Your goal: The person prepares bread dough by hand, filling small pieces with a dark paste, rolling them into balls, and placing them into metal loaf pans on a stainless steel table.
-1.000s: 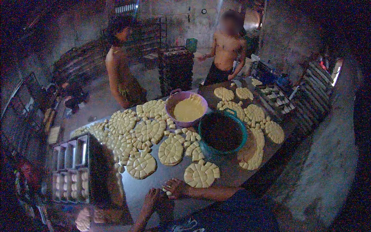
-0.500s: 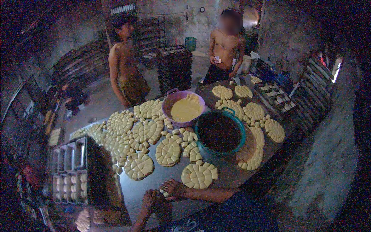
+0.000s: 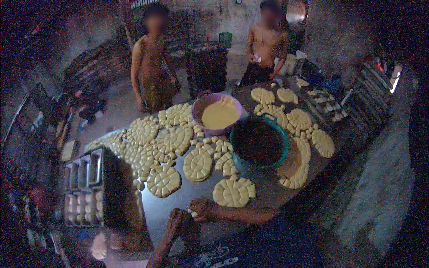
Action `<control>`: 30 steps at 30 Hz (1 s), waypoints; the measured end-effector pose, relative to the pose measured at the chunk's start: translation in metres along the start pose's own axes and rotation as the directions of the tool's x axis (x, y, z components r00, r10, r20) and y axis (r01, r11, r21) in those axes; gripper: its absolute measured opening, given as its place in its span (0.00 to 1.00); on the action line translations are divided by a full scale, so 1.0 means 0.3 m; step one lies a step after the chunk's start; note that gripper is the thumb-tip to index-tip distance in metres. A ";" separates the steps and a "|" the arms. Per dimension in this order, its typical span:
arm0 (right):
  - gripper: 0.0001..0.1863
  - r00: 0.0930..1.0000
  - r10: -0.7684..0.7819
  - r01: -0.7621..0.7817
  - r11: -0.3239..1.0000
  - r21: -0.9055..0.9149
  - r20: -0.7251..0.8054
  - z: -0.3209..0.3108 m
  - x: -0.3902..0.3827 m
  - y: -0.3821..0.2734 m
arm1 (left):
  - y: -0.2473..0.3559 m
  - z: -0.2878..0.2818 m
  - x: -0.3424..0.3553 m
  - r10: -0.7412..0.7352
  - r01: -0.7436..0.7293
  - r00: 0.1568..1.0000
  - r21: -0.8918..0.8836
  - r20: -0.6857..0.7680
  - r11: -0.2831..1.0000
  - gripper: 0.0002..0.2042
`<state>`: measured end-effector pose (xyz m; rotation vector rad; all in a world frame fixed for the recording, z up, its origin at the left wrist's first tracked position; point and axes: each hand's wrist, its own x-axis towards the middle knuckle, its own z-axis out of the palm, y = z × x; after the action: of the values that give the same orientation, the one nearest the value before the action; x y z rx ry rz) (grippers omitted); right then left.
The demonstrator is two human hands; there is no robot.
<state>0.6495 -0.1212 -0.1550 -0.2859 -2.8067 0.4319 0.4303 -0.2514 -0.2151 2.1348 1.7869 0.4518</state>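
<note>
At the near edge of the metal table, both my hands are close together over small pale dough pieces [image 3: 193, 213]. My right hand [image 3: 203, 210] comes in from the right, its fingers curled around the dough. Beside it my left hand [image 3: 178, 217] is closed, fingers bent inward; what lies inside it is hidden. Just beyond my right hand lies a scored round of dough [image 3: 232, 192], cut into segments. Two more scored rounds, one at the left [image 3: 163, 181] and one in the middle [image 3: 198, 164], lie farther in.
A teal basin [image 3: 259, 166] with dark contents and a purple basin [image 3: 216, 131] with a pale yellow mass stand mid-table. Stacked baking pans [image 3: 85, 187], some holding dough balls, rise at the left. Two people, one left [image 3: 154, 62] and one right [image 3: 268, 42], stand across the table.
My hands have drawn closer together around the dough pieces, and my right fingers have curled in more. The view has tilted down slightly. The person at the left has turned toward the table.
</note>
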 end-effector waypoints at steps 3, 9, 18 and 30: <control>0.37 0.992 -0.009 0.013 0.999 -0.037 0.124 0.020 -0.008 0.012 | 0.203 -0.167 0.005 -0.034 0.026 0.997 -0.110 -0.075 0.994 0.16; 0.31 0.985 -0.163 0.158 0.984 -0.087 -0.053 0.192 0.009 0.115 | 0.033 -0.005 0.054 0.093 -0.089 0.993 0.061 -0.075 0.994 0.17; 0.32 0.982 -0.022 -0.011 0.985 0.169 0.190 0.163 0.065 0.107 | 0.017 0.006 0.085 -0.276 0.270 0.961 -0.257 0.013 0.928 0.17; 0.28 0.998 -0.066 0.067 0.991 0.117 -0.013 0.102 0.002 0.167 | 0.219 -0.167 0.141 -0.238 0.248 0.969 -0.245 0.073 0.937 0.19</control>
<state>0.6471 -0.0822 -0.1989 -0.1675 -2.7592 0.5757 0.4736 -0.2187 -0.1399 1.7142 1.8298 0.5338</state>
